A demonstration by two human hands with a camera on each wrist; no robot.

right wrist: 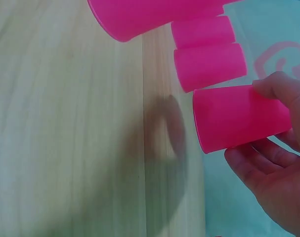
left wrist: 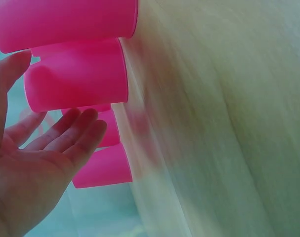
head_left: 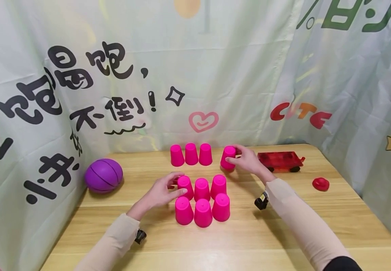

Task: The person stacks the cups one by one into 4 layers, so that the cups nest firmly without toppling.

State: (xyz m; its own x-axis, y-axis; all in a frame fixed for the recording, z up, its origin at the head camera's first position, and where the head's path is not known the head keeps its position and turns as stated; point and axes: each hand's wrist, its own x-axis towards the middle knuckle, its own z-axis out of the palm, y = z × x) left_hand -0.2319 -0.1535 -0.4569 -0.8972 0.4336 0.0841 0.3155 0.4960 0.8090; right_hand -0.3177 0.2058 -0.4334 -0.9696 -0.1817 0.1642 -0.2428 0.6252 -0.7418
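Between the thumb and fingers of my right hand (head_left: 248, 160) a pink cup (head_left: 228, 158) is held upside down at the back of the table. The right wrist view shows the thumb on one side of this cup (right wrist: 241, 118) and fingers on the other. To its left stand three upside-down pink cups (head_left: 191, 154) in a row. Nearer to me are two more rows of three, also upside down. My left hand (head_left: 158, 194) is beside the left cup (head_left: 185, 187) of the farther of these rows, its fingers loosely extended, as the left wrist view shows.
On the wooden table (head_left: 249, 233), a purple ball (head_left: 103, 175) sits at the left edge. A red toy wagon (head_left: 280, 161) stands behind my right forearm, and a small red hat-shaped piece (head_left: 321, 184) lies farther right. A printed curtain (head_left: 236, 94) hangs behind the table.
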